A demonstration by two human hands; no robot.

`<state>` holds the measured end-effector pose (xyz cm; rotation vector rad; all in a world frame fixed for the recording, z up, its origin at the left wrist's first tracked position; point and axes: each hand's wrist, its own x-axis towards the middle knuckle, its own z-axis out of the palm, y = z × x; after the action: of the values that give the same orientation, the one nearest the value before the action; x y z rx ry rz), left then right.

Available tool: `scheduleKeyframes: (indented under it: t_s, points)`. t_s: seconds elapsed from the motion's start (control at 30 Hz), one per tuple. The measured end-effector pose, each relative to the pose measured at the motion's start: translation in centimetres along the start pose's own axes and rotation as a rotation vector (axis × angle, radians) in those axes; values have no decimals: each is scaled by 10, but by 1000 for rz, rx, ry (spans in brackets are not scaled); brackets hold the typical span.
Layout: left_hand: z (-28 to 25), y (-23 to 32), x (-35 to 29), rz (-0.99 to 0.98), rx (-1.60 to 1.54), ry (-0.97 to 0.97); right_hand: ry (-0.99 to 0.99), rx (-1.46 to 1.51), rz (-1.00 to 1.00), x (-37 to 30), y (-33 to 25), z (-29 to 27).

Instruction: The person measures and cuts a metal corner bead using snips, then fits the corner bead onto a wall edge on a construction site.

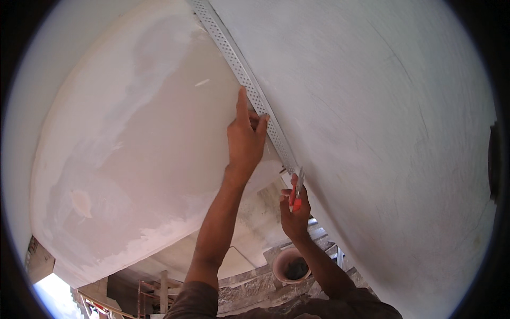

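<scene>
Perforated metal corner bead [249, 80] runs straight along the plastered edge.

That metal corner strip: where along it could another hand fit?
The upper stretch of the perforated corner strip is bare above the left hand. The wall to its right is open too. It is crowded low down, where the right hand holds an orange-handled tool.
</scene>
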<state>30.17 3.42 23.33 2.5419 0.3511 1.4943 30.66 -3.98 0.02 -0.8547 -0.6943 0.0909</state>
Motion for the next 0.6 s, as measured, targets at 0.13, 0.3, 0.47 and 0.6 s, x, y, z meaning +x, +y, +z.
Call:
scheduleKeyframes:
  t_s: [0.13, 0.3, 0.47, 0.6]
  points:
    - [-5, 9, 7, 7, 163, -15, -2, -81, -27, 7, 3, 5]
    - [-4, 10, 11, 109, 317, 16, -1, -25, 0, 10, 6, 9]
    - [-6, 20, 4, 98, 508, 47, 11, 39, 22, -1, 11, 9]
    - [-6, 14, 8, 349, 706, 112, -4, 60, 42, 4, 14, 7]
